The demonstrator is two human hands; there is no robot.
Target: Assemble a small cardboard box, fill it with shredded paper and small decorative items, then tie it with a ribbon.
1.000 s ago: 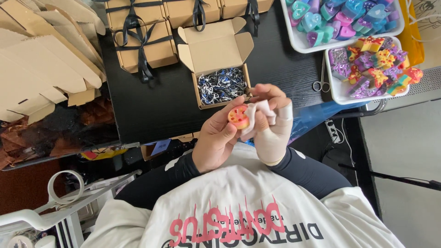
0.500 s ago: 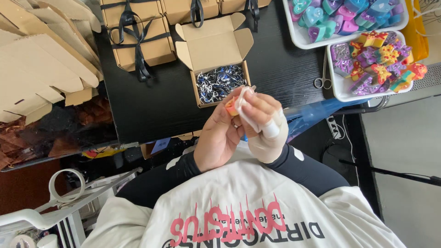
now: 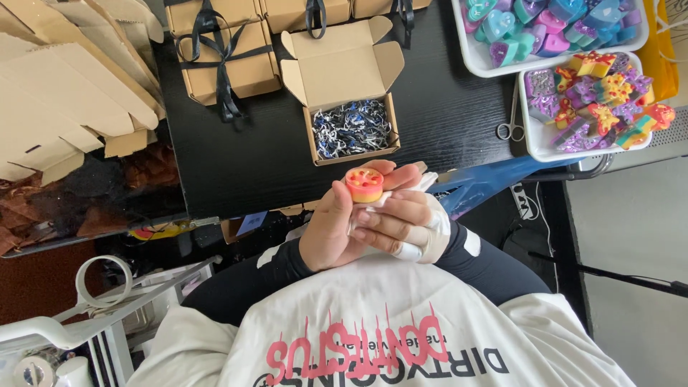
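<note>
A small round piece (image 3: 364, 184) — orange-yellow on top with pale dots, pink below — is held upright just in front of the person's chest, below the near edge of the black table (image 3: 444, 107). The left hand (image 3: 331, 228) grips it at the fingertips, thumb and fingers closed around its lower part. The right hand (image 3: 401, 222) (wrapped in white bandaging at the wrist and some fingers) lies against the left, its fingers curled together over a scrap of white material (image 3: 387, 202) just beside the piece; whether it touches the piece itself cannot be told.

Directly beyond the hands stands an open cardboard box (image 3: 344, 86), flaps raised, its bottom filled with dark and white shredded paper (image 3: 352, 129). Closed boxes tied with black ribbon (image 3: 223, 61) sit further back, flat box blanks (image 3: 64, 93) at the far left. To the right, small scissors (image 3: 511, 125) lie beside two white trays (image 3: 534, 147) of colourful moulded pieces — hearts in the upper one.
</note>
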